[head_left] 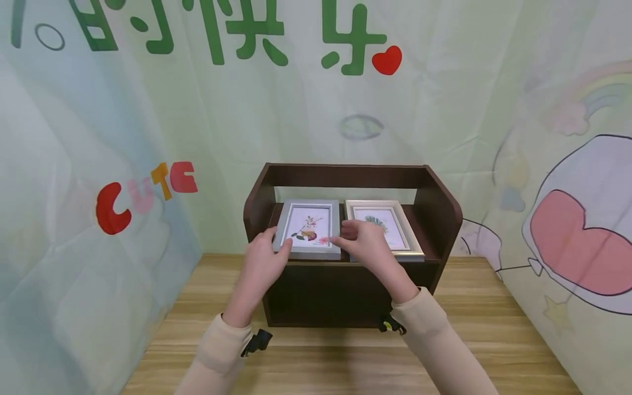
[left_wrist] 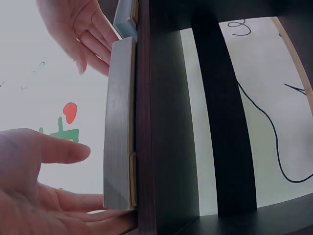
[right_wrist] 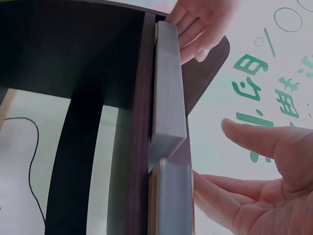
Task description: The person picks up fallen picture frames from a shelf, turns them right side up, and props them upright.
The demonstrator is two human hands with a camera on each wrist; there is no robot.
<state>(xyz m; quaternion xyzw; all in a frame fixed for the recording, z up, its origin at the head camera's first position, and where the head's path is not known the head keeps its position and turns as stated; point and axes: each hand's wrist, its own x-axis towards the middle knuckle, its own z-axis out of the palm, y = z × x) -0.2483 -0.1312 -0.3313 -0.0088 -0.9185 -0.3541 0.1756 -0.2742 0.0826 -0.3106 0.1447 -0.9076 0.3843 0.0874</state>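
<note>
A grey picture frame (head_left: pixel 309 254) with a pressed-flower picture lies flat on the dark brown shelf unit (head_left: pixel 345 296). Beside it on the right lies a gold picture frame (head_left: pixel 408 227) with a green leaf picture. My left hand (head_left: pixel 264 258) is at the grey frame's left side; its fingers touch that edge in the left wrist view, while the thumb (left_wrist: pixel 68 149) stands apart from the frame. My right hand (head_left: pixel 369 241) hovers over the two frames' neighbouring edges, with thumb and fingers spread apart. Whether its fingertips touch a frame is unclear in the right wrist view.
The unit stands on a wood-grain table (head_left: pixel 197 323), with raised side panels (head_left: pixel 444 214) and a back rail (head_left: pixel 345 175) around its top. Behind and beside it hangs a printed cloth backdrop (head_left: pixel 296 120) with green characters and cartoon drawings.
</note>
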